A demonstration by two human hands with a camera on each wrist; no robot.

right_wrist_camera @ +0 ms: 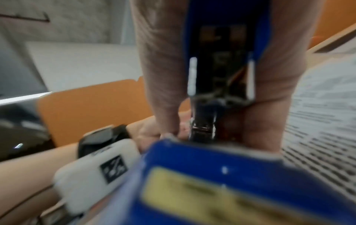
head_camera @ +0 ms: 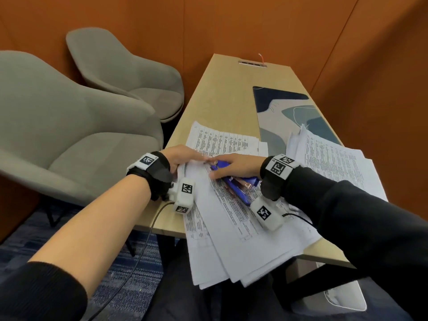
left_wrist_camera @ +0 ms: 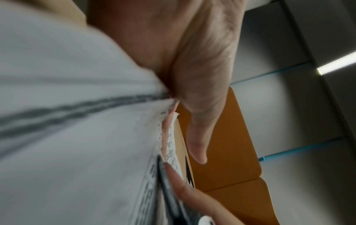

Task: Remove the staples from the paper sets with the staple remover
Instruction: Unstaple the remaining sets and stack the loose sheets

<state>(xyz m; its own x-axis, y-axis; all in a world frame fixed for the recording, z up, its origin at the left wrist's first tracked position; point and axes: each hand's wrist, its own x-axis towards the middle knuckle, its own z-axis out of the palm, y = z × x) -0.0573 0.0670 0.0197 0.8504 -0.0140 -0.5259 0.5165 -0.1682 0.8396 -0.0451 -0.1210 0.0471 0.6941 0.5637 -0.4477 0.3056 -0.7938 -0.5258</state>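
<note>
A stapled paper set (head_camera: 234, 218) lies on the table's near edge, hanging over it. My left hand (head_camera: 183, 156) lies on its top left corner with the fingers stretched flat; the thumb (left_wrist_camera: 198, 137) stands off the sheets (left_wrist_camera: 67, 76). My right hand (head_camera: 238, 165) grips the blue staple remover (head_camera: 243, 181) from above, its nose pointing at that corner, close to the left fingertips. In the right wrist view my fingers (right_wrist_camera: 161, 79) clasp both sides of the staple remover (right_wrist_camera: 221, 64), whose metal jaw sits just before the left hand (right_wrist_camera: 146, 130). The staple itself is hidden.
More printed sheets (head_camera: 222, 140) lie behind the hands, and another stack (head_camera: 335, 163) at the right. A patterned desk mat (head_camera: 284, 107) covers the far table (head_camera: 222, 89). Two grey chairs (head_camera: 69, 135) stand left of the table. Orange walls enclose it.
</note>
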